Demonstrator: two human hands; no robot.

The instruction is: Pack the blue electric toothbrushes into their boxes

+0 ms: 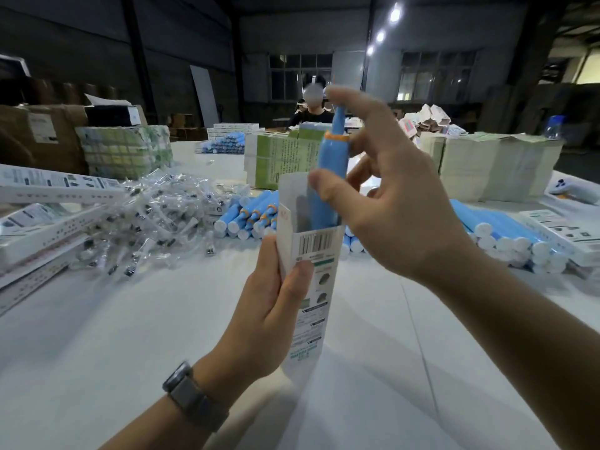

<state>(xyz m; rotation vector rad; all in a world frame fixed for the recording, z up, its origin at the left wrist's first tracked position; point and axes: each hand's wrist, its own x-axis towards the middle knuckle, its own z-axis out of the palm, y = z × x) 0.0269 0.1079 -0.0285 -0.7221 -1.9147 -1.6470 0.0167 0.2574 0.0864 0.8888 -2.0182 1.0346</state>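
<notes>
Left hand [269, 306] curled in a grip, right hand [389, 203] raised, seemingly pinching with thumb and fingers

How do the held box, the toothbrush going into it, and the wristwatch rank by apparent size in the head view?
1. Box
2. Toothbrush, partly hidden inside the box
3. Wristwatch, though nearness to the camera enlarges it

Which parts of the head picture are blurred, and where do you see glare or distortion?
In the head view, the right hand and the toothbrush it holds are softened by motion blur; the left hand and box are sharper; the ceiling lamps flare; the wide lens bends the table edges.
</notes>
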